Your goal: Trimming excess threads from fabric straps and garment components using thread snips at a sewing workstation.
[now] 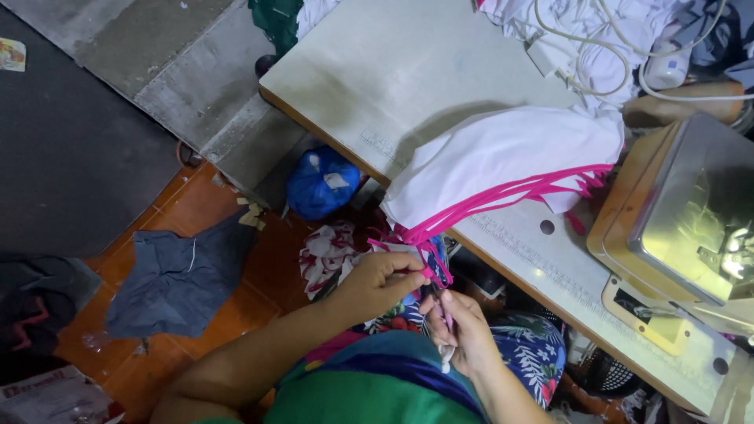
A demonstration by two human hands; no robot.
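A pile of white fabric pieces (pixel 510 153) edged with bright pink binding strips (pixel 503 200) hangs over the near edge of the sewing table (pixel 393 71). The pink strips trail down toward my lap. My left hand (pixel 377 281) pinches the pink strip ends just below the table edge. Touching it from the right, my right hand (pixel 463 330) grips a small thread snipper with a white end, its tip up against the pink strips. Both hands meet over my flowered garment.
A sewing machine bed with a shiny metal plate (pixel 691 212) is at the right. White cloth and cables (pixel 605 39) lie at the table's back. On the tiled floor lie a blue bag (pixel 322 182), a grey cloth (pixel 177 275) and printed fabric scraps (pixel 326 255).
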